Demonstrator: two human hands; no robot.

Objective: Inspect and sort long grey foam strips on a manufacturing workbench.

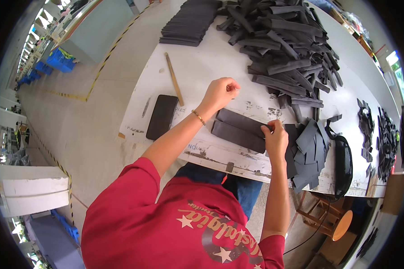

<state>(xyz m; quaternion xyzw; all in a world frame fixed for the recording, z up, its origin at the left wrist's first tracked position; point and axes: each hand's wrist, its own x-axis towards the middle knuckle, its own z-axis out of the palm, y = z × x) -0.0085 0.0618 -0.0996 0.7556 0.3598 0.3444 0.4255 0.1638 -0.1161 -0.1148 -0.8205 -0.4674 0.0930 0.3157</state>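
Two flat dark grey rectangular strips lie side by side on the white table in front of me. My right hand pinches the right end of the strips. My left hand hovers closed above their left end, fingertips pinched together; whether it holds anything small I cannot tell. A gold bracelet sits on my left wrist. Just right of my right hand lies a loose pile of dark grey flat pieces.
A big heap of rolled dark grey strips fills the far table, with a neat stack of flat ones to its left. A black phone and a wooden stick lie left. A black mesh object and scraps lie right.
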